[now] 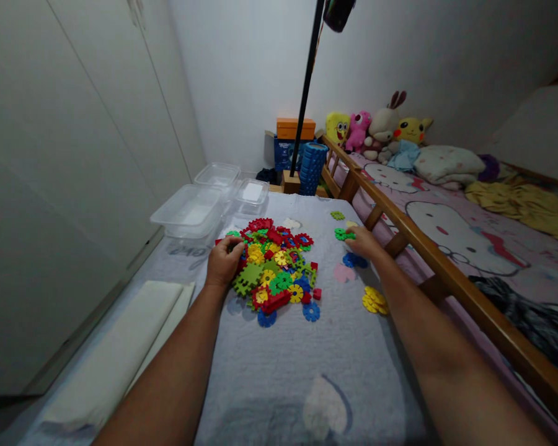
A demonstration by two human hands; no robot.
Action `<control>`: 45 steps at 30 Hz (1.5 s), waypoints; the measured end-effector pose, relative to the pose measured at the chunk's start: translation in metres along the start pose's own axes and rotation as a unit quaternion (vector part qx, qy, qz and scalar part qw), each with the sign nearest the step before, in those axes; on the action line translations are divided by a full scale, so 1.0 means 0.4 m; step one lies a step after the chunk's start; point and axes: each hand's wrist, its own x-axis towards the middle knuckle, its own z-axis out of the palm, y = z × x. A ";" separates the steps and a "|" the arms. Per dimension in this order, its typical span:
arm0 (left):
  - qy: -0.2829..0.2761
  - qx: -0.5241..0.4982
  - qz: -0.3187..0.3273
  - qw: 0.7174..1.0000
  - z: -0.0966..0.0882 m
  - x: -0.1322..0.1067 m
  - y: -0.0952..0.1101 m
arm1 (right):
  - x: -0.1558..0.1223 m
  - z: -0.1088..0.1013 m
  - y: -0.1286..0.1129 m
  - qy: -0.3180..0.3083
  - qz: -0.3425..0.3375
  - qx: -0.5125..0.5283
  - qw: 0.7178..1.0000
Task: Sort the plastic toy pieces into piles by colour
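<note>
A heap of plastic interlocking toy pieces [270,272] in red, yellow, green and blue lies on the cloth-covered table. At the heap's left edge is my left hand [224,260], its fingers curled in; whatever they hold is hidden. Over to the right, the fingers of my right hand [360,240] are closed at some green notched discs [342,234]. Near that hand lie a lighter green piece [337,215] and dark blue discs [354,260]. Closer to me, beside my right forearm, is a small group of yellow discs [374,300].
Clear plastic boxes [188,210] stand at the back left, with folded white cloth [121,347] nearer. A wooden bed rail [413,229] runs along the right side. Behind the table rise a black pole [307,87] and a blue foam roller [312,168].
</note>
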 end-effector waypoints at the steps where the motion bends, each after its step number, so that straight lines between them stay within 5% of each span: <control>1: -0.001 0.001 0.000 1.000 0.001 0.000 0.000 | -0.014 -0.005 0.007 -0.014 -0.023 -0.048 0.998; 8: -0.002 0.007 -0.004 1.000 0.006 0.003 -0.007 | -0.123 -0.012 0.030 -0.106 -0.121 -0.170 0.972; 16: 0.005 0.018 0.003 1.000 0.004 0.007 -0.008 | -0.234 -0.025 0.041 -0.014 -0.129 -0.071 0.989; 23: 0.004 0.009 -0.008 1.000 0.006 0.004 -0.001 | -0.430 -0.016 0.059 -0.004 -0.125 -0.083 0.989; 28: 0.007 0.015 -0.006 1.000 0.007 0.007 -0.006 | -0.495 0.002 0.070 0.022 -0.126 -0.082 0.988; 33: 0.007 0.017 -0.002 1.000 0.006 0.005 -0.007 | -0.485 -0.022 0.071 -0.018 -0.145 -0.062 0.987; 45: 0.005 0.019 -0.001 1.000 0.007 0.005 -0.003 | -0.248 0.021 0.006 0.016 -0.024 -0.153 0.988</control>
